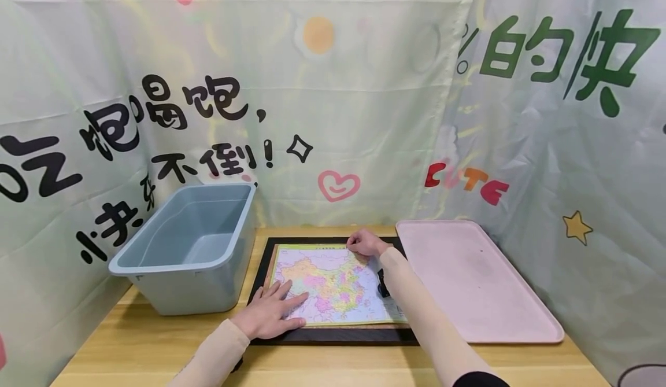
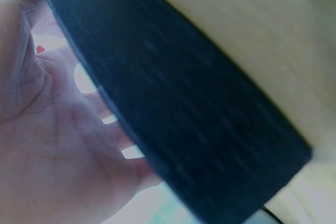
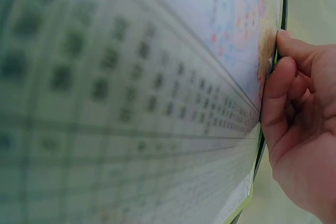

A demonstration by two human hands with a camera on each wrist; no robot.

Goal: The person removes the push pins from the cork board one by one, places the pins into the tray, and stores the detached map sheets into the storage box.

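Note:
A colourful paper map (image 1: 328, 291) lies over a brown backing within a black-framed board (image 1: 359, 336) on the table. My left hand (image 1: 270, 312) rests with spread fingers across the lower left of the map and frame. From beneath, the left wrist view shows its palm (image 2: 58, 119) beside the dark frame (image 2: 157, 87). Up at the map's top edge, right of its middle, my right hand (image 1: 368, 243) has curled fingers. In the right wrist view, its fingertips (image 3: 283, 69) meet the edge of the map (image 3: 157, 77); anything tiny between them is hidden.
A blue-grey plastic bin (image 1: 182, 286) stands left of the board. To the right, a pink tray (image 1: 468, 283) lies flat, partly behind my right forearm. A printed cloth (image 1: 364, 115) hangs around the back and sides of the wooden table (image 1: 312, 369).

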